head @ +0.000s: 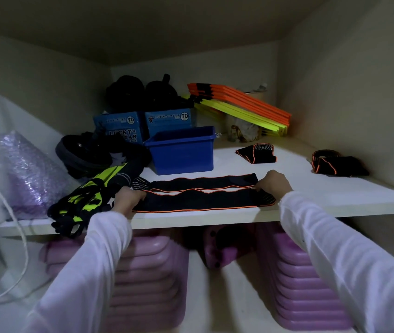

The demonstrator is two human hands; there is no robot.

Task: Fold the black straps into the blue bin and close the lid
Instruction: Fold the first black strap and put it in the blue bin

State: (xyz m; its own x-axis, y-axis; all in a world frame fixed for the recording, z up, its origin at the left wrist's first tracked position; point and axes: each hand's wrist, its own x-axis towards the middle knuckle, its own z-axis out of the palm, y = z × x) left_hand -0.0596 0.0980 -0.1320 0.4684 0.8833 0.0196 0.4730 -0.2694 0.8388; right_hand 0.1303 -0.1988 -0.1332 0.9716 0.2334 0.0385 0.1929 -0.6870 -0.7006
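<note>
left hand (128,199), right hand (274,182) — pinching black strap (203,197) ends

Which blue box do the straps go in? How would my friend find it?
Look at the white shelf. In its middle, just behind the long black strap held by the left hand and right hand, stands the blue bin. It is plain and open on top; the two blue boxes behind it carry printed labels.
</note>
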